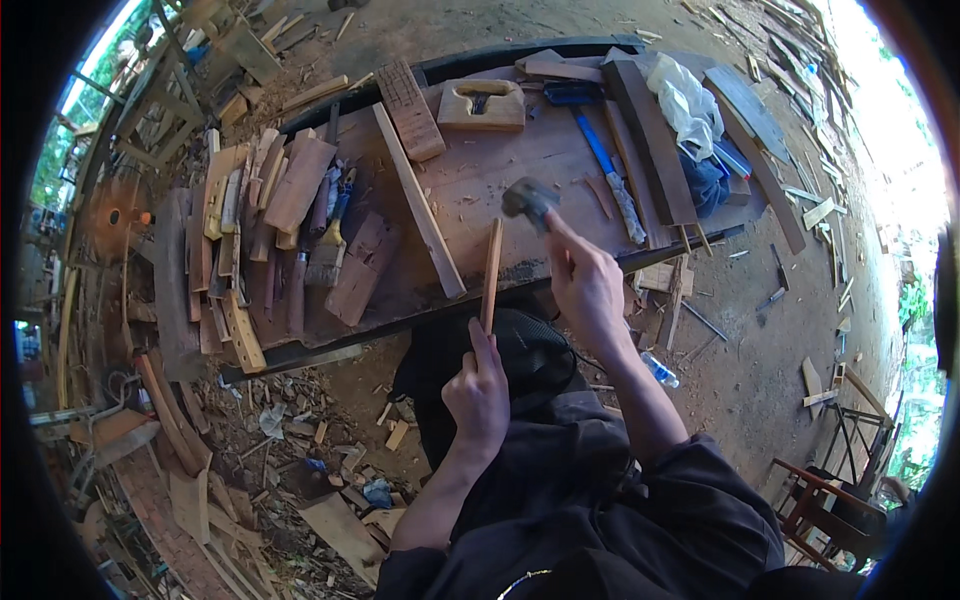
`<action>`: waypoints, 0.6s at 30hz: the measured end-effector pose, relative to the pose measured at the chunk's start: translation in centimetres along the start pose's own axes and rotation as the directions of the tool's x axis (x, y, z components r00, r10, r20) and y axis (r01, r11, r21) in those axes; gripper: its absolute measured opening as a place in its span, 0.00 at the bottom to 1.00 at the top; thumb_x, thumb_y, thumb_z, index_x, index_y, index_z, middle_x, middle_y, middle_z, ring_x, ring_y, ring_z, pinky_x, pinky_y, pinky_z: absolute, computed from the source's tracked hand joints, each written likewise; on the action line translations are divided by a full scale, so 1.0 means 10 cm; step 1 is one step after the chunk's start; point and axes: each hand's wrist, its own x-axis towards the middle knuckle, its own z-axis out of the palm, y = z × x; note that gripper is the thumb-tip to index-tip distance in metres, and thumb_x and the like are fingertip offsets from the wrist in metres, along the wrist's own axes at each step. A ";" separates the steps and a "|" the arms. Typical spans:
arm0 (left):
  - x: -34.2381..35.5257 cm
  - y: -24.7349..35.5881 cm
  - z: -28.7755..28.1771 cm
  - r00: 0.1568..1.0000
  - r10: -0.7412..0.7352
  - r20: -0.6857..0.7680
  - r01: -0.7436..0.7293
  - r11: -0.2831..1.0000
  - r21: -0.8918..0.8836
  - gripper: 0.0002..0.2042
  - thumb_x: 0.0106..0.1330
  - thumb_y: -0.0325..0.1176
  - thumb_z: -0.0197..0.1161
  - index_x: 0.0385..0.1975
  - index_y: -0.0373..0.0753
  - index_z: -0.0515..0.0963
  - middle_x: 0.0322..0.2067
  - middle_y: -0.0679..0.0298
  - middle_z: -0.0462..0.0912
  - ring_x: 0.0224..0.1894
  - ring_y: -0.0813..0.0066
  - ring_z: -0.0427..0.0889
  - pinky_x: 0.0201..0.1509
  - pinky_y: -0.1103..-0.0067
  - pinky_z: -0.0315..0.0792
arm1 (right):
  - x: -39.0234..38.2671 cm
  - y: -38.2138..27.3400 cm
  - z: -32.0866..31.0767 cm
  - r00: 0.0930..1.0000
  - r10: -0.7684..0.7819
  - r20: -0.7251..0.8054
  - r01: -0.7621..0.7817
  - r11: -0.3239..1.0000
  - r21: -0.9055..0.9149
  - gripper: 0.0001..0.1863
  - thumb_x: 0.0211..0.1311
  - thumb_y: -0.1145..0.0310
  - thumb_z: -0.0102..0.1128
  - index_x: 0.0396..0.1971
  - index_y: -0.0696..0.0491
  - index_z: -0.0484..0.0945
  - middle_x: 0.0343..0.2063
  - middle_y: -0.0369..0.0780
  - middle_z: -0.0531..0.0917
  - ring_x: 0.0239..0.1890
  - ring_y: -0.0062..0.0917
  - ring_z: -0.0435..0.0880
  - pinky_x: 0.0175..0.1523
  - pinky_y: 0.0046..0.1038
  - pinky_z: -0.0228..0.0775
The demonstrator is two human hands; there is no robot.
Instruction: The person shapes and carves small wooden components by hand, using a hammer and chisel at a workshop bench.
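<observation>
My left hand (476, 395) is closed round the lower end of a narrow wooden strip (492, 270), which points up and away over the near edge of the workbench (470, 190). My right hand (588, 285) grips a hammer (532, 203). Its grey head is smeared by motion and sits just right of the strip's upper end; whether the two touch, I cannot tell. Most of the hammer's handle is hidden in the hand. Left of the strip, a longer pale wooden batten (420, 205) lies across the bench.
Chisels, a paintbrush (328, 250) and wood offcuts crowd the bench's left side. A wooden hand plane (482, 105) and a wood block (408, 110) lie at the back. On the right are a blue-handled tool (597, 145), a dark beam (650, 145) and a white plastic bag (686, 105).
</observation>
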 end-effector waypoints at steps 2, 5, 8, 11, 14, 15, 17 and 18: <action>-0.01 -0.01 0.01 1.000 0.007 -0.002 -0.007 1.000 0.014 0.21 0.78 0.35 0.64 0.65 0.29 0.75 0.17 0.63 0.79 0.16 0.68 0.85 0.18 0.76 0.78 | 0.01 -0.07 -0.06 0.999 0.035 -0.023 -0.035 0.999 0.029 0.24 0.73 0.72 0.63 0.67 0.42 0.81 0.30 0.48 0.85 0.27 0.42 0.87 0.35 0.41 0.78; -0.02 -0.03 0.01 1.000 0.003 0.005 -0.003 1.000 0.021 0.20 0.79 0.35 0.63 0.64 0.29 0.75 0.17 0.62 0.80 0.16 0.67 0.85 0.18 0.75 0.78 | 0.03 -0.15 -0.11 0.994 0.112 -0.010 -0.111 0.991 0.070 0.24 0.73 0.72 0.63 0.67 0.41 0.81 0.30 0.49 0.86 0.28 0.43 0.87 0.35 0.41 0.78; -0.02 -0.02 0.00 1.000 0.002 -0.003 -0.002 1.000 -0.013 0.20 0.79 0.35 0.63 0.64 0.29 0.75 0.17 0.61 0.80 0.16 0.66 0.85 0.17 0.75 0.78 | -0.01 -0.07 -0.04 0.996 0.075 -0.042 -0.071 0.993 0.093 0.24 0.73 0.71 0.63 0.67 0.41 0.81 0.31 0.50 0.86 0.29 0.44 0.88 0.36 0.40 0.79; -0.01 -0.03 -0.04 0.992 -0.091 0.085 0.097 0.993 -0.074 0.17 0.82 0.35 0.58 0.62 0.31 0.78 0.20 0.56 0.84 0.23 0.59 0.90 0.22 0.71 0.81 | -0.05 0.00 0.06 0.998 0.045 0.034 -0.047 0.998 0.045 0.22 0.75 0.68 0.63 0.67 0.43 0.81 0.32 0.53 0.87 0.28 0.42 0.87 0.39 0.38 0.79; 0.05 -0.17 0.05 0.990 -0.141 0.014 0.132 0.879 -0.458 0.17 0.83 0.37 0.57 0.59 0.31 0.81 0.17 0.61 0.81 0.18 0.69 0.86 0.17 0.75 0.73 | -0.10 0.18 0.25 0.978 0.196 -0.066 -0.172 0.949 0.265 0.21 0.77 0.64 0.62 0.67 0.41 0.81 0.31 0.54 0.86 0.28 0.41 0.87 0.39 0.35 0.78; 0.06 -0.19 0.03 0.942 -0.274 0.195 0.332 0.662 -0.672 0.18 0.83 0.39 0.57 0.59 0.32 0.81 0.16 0.65 0.79 0.16 0.76 0.80 0.16 0.77 0.68 | -0.08 0.20 0.24 0.979 0.192 -0.065 -0.168 0.949 0.268 0.21 0.77 0.64 0.62 0.67 0.41 0.81 0.31 0.54 0.86 0.28 0.41 0.87 0.39 0.35 0.78; 0.09 -0.16 -0.05 0.820 -0.365 0.441 0.547 0.272 -0.792 0.21 0.84 0.45 0.58 0.59 0.33 0.82 0.15 0.74 0.71 0.13 0.90 0.64 0.14 0.83 0.55 | 0.03 0.24 0.19 0.955 0.290 -0.062 -0.263 0.924 0.277 0.20 0.79 0.59 0.59 0.67 0.39 0.81 0.30 0.54 0.84 0.28 0.39 0.87 0.40 0.34 0.76; 0.11 -0.16 -0.11 0.821 -0.364 0.440 0.545 0.272 -0.793 0.21 0.84 0.45 0.58 0.59 0.33 0.82 0.15 0.74 0.71 0.13 0.90 0.64 0.14 0.83 0.55 | 0.08 0.25 0.16 0.955 0.289 -0.064 -0.262 0.925 0.276 0.20 0.79 0.59 0.59 0.67 0.39 0.81 0.30 0.54 0.84 0.28 0.39 0.87 0.40 0.34 0.76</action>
